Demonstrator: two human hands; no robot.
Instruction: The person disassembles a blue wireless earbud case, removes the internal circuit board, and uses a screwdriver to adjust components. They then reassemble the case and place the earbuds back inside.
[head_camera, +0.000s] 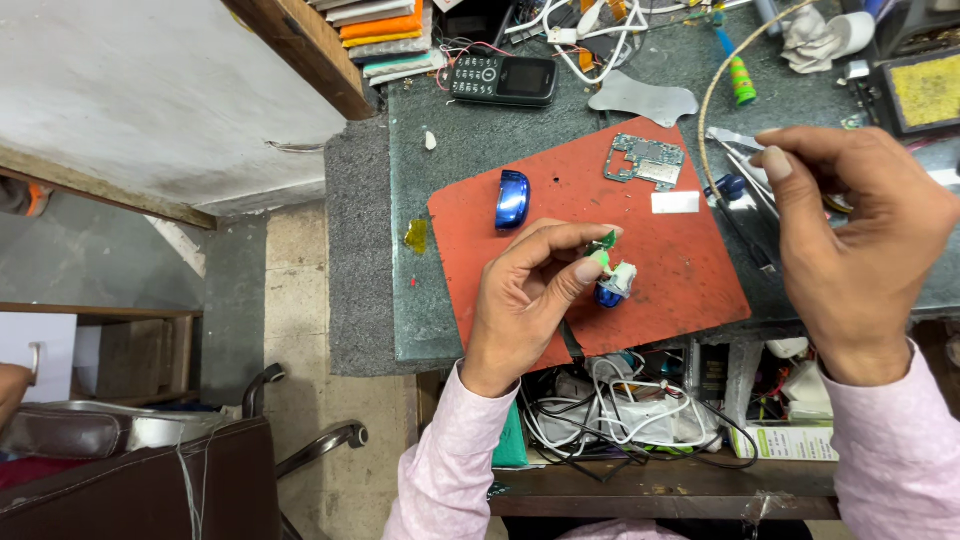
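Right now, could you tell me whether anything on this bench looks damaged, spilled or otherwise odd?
A small yellow blob sits on the grey bench top just left of the red mat, like a spill. The bare circuit board lies loose on the mat, and the blue shell lies apart from the piece in the left hand.

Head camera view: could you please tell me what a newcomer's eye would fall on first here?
The red work mat at the centre of the grey bench stands out. Over it, the left hand pinches a small blue-and-white part, with a blue shell and a bare circuit board lying on the mat.
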